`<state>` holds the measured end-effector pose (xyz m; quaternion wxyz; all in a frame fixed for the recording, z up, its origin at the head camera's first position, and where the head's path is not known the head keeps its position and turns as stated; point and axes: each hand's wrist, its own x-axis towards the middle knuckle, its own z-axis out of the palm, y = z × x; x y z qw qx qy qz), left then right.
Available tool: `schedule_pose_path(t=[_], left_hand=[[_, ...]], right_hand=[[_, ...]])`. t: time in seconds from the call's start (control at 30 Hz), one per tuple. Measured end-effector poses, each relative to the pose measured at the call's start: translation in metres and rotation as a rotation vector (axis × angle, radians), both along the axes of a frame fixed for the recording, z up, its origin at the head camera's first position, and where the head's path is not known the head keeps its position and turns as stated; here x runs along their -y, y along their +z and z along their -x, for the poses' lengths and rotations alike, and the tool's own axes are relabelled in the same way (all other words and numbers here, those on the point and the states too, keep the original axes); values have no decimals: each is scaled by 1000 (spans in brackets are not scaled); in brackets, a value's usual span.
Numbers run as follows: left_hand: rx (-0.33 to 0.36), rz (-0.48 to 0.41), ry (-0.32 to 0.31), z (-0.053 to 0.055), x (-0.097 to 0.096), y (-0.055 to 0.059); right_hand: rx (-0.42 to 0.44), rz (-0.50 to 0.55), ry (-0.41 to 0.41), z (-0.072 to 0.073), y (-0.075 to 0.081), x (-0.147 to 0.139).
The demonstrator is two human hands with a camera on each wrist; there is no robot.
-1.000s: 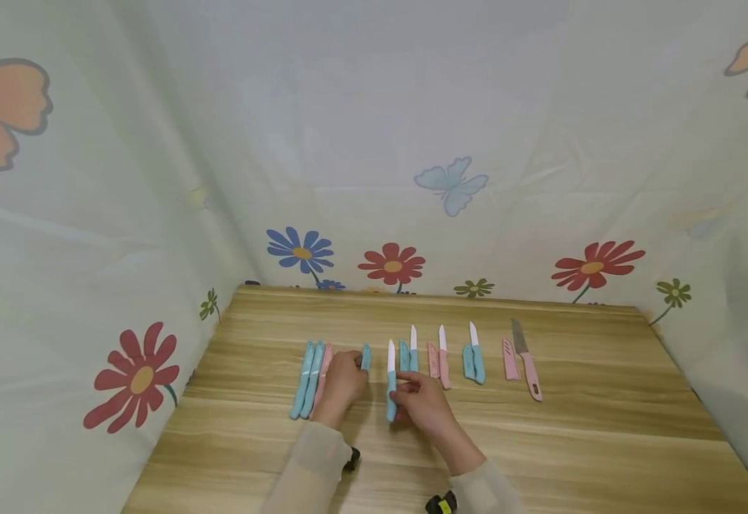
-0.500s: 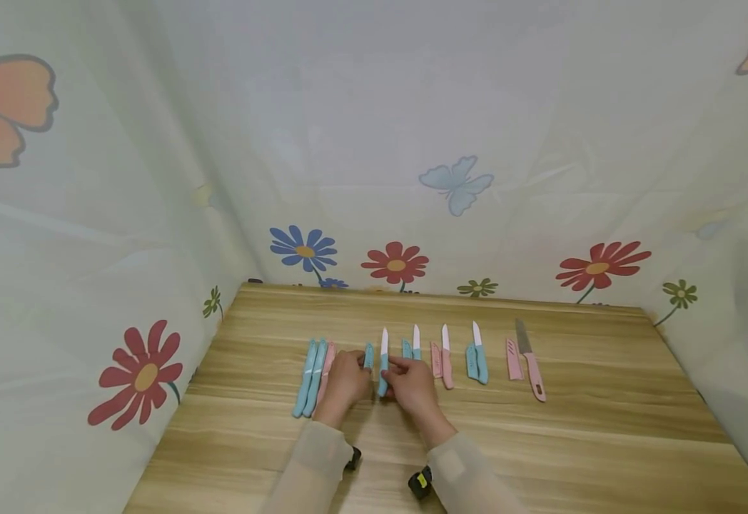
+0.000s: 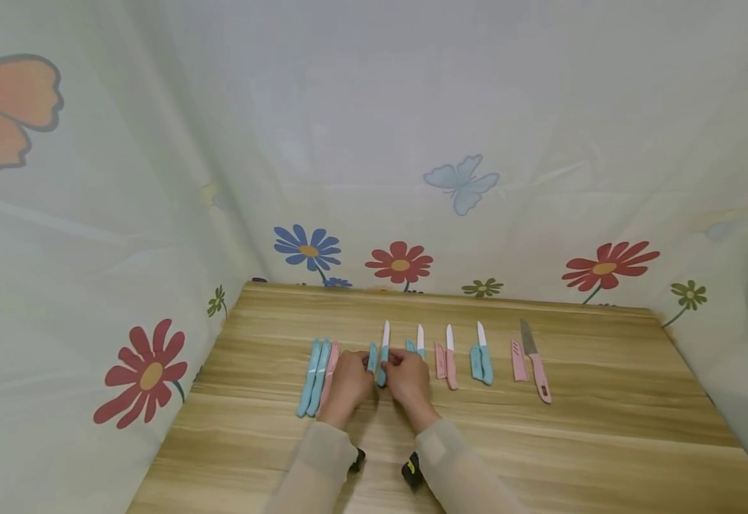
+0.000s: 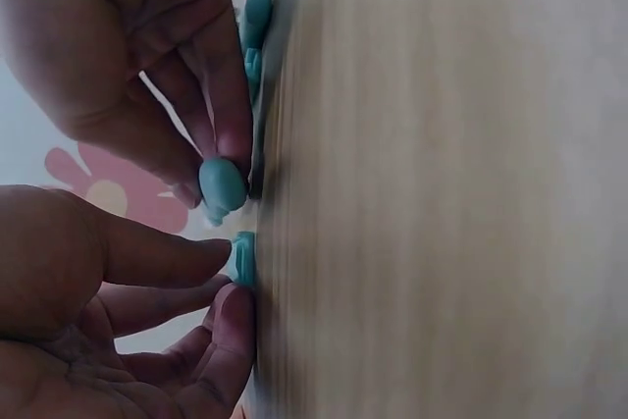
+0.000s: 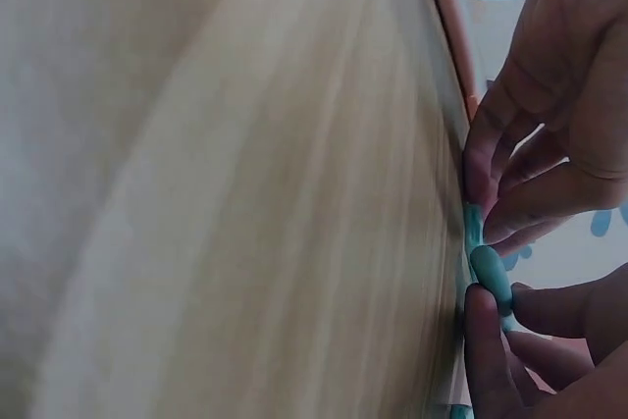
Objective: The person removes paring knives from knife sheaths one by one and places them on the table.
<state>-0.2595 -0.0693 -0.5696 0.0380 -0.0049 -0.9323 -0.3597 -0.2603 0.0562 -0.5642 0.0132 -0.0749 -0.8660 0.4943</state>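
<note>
Wood-grained tabletop [image 3: 560, 457] spreads across the lower part of my head view, and nearest to me two pale sleeves [image 3: 319, 460] reach in over it, with black devices [image 3: 412, 469] at the wrists. Beyond the cuffs, I see the left hand [image 3: 352, 380] pinching a small blue sheath [image 3: 372, 358] between thumb and fingers, low at the tabletop. Just beside it, the right hand [image 3: 410, 378] pinches the blue handle of a white-bladed knife [image 3: 385, 351], its tip pointing away from me; my left wrist view shows a narrow gap between handle and sheath. I cannot tell whether the knife touches the wood. Left of the hands lie two blue sheathed knives [image 3: 308, 382] and a pink sheathed knife [image 3: 332, 365], the pink one partly covered by the left hand. To the right I find four pairs in a row: a second blue sheath [image 3: 410, 346] and knife [image 3: 420, 341], partly behind the right hand; a pink sheath [image 3: 441, 360] beside a pink-handled knife [image 3: 451, 368]; another blue pair [image 3: 486, 364]; and a striped pink sheath [image 3: 519, 360] near a grey-bladed knife [image 3: 538, 370]. Farthest off, a pale backdrop [image 3: 348, 143] bears printed flowers and a blue butterfly [image 3: 462, 184].
</note>
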Motion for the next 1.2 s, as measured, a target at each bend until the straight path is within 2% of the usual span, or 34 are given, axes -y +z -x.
schedule_pose_path(t=[0.27, 0.43, 0.8, 1.2], left_hand=[[21, -18, 27, -1, -3, -1], [4, 17, 34, 0, -3, -2], [7, 57, 32, 0, -5, 1], [7, 54, 31, 1, -4, 2]], right_hand=[[-29, -89, 19, 6, 4, 4], [-50, -110, 32, 7, 8, 5], [-89, -168, 59, 10, -3, 7], [-108, -194, 86, 11, -5, 8]])
